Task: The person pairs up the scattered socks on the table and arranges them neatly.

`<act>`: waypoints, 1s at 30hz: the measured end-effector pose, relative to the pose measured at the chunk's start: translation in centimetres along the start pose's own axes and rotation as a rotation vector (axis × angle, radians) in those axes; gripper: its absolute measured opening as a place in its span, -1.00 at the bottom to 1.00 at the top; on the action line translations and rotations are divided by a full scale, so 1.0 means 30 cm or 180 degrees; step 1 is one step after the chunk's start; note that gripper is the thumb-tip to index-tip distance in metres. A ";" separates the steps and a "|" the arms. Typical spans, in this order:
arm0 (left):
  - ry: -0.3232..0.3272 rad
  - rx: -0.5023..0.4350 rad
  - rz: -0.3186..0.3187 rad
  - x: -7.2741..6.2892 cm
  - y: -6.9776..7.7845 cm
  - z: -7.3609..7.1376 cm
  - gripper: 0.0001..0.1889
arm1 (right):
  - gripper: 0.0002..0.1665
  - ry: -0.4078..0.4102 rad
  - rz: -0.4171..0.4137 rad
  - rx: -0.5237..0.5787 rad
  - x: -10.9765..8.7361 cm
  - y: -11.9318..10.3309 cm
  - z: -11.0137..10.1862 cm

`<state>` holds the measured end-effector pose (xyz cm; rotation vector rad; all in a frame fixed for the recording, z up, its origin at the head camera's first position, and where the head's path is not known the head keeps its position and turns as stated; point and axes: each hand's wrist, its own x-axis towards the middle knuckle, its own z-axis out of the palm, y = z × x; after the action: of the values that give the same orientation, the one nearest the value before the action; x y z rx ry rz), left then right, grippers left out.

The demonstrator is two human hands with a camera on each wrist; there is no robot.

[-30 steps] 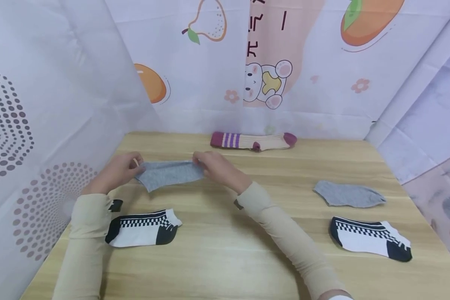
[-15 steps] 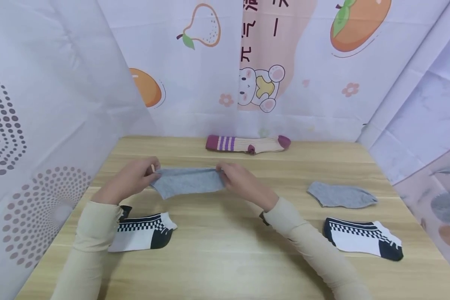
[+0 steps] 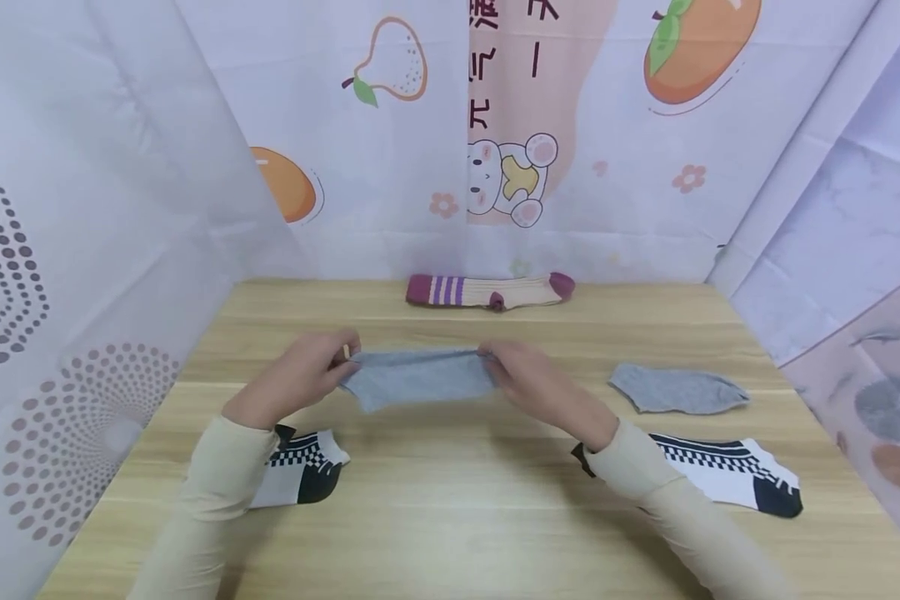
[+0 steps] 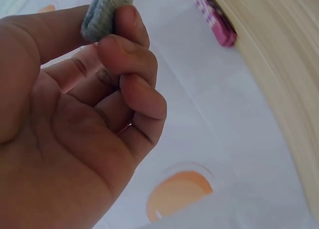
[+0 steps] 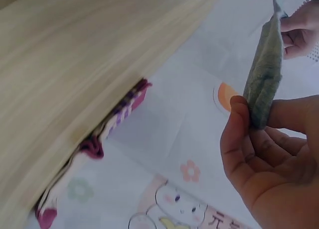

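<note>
A grey ankle sock [image 3: 422,380] is stretched sideways between both hands, held above the table in the head view. My left hand [image 3: 300,375] pinches its left end between thumb and fingers; the left wrist view shows the folded knit edge of the grey sock [image 4: 107,15] in that pinch. At the other end, my right hand [image 3: 543,385] pinches the sock, and in the right wrist view the grey sock [image 5: 266,69] hangs between thumb and index finger. A second grey sock [image 3: 678,389] lies flat on the table to the right.
A cream and maroon striped sock [image 3: 490,291] lies along the back edge of the wooden table [image 3: 435,517]. Black and white checkered socks lie left [image 3: 300,471] and right [image 3: 727,472], each partly covered by a forearm. Printed curtains enclose the back and sides.
Both hands have carried the stretched grey sock to the right. The right forearm now covers part of the right checkered sock. The head view has shifted slightly.
</note>
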<state>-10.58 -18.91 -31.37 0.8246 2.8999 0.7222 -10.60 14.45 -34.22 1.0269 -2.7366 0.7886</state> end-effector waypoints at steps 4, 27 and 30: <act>-0.0039 -0.0109 0.0124 0.030 0.065 0.031 -0.92 | -0.83 0.0019 0.0046 -0.0038 -0.064 0.028 -0.051; 0.0082 0.0147 0.0787 0.194 0.302 0.182 -0.87 | -0.83 0.0200 -0.0031 -0.0768 -0.316 0.156 -0.187; 0.0058 0.0252 0.0818 0.205 0.294 0.223 -0.90 | -0.83 0.0062 -0.0023 -0.0858 -0.315 0.165 -0.169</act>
<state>-10.46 -6.33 -32.87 1.2222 2.8861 0.6364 -6.92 25.66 -34.63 0.9649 -2.7227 0.4097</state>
